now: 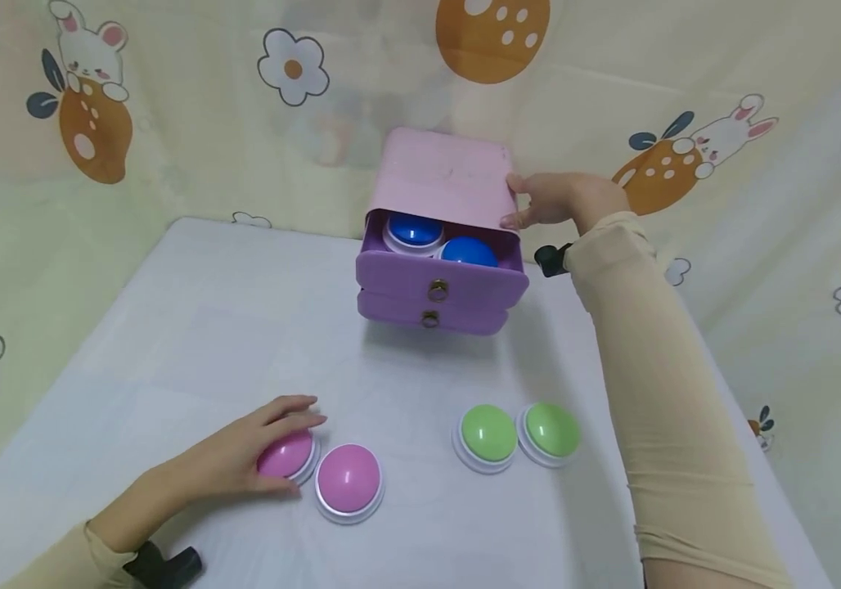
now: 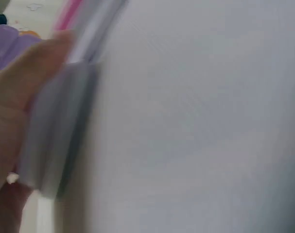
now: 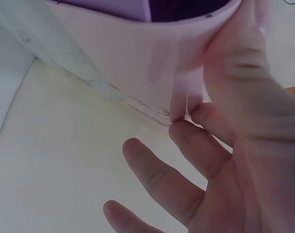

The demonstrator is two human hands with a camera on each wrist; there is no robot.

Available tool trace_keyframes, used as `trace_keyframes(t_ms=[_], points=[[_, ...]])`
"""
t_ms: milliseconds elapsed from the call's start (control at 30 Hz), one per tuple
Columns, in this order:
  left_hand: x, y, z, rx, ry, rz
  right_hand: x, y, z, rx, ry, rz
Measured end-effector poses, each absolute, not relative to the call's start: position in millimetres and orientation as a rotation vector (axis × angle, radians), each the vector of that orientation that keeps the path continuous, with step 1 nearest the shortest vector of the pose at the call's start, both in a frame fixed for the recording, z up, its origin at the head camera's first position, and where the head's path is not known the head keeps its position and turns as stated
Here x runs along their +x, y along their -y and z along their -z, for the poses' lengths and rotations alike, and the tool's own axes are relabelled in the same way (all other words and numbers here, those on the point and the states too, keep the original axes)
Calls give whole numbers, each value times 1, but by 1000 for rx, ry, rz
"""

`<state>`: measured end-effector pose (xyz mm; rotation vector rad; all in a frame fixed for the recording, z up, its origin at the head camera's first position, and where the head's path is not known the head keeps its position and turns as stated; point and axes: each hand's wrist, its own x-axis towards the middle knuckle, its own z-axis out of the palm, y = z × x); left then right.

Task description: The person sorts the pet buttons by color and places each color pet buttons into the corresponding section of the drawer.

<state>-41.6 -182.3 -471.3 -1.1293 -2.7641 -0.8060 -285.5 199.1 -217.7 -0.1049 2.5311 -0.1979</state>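
Observation:
My left hand [image 1: 244,450] curls round a pink dome-topped push button [image 1: 285,455] at the table's near left, thumb on the near side and fingers over the far side. In the left wrist view its white base [image 2: 55,131] shows blurred against the hand. A second pink push button [image 1: 348,481] sits just to the right. At the back, my right hand [image 1: 556,199] grips the right side of a pink-and-purple drawer box [image 1: 442,176]. The thumb [image 3: 239,63] lies along its front edge in the right wrist view. Its upper drawer [image 1: 420,270] is pulled out, with two blue push buttons [image 1: 415,230] inside.
Two green push buttons [image 1: 489,433] stand side by side at the front right on the white-covered table [image 1: 244,327]. The lower purple drawer [image 1: 391,308] sits beneath the pulled-out one. A patterned cloth [image 1: 207,123] hangs behind and along both sides.

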Motion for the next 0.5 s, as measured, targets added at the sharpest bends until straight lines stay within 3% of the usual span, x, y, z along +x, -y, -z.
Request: trace_keyframes(t_ms=[267,500], points=[[-50,179,475,-1074,2802,699,-285,-203,225,-102,-2526,252],[-56,177,453,-1072,2991,812,-284,-205,220,-85,-2518,264]])
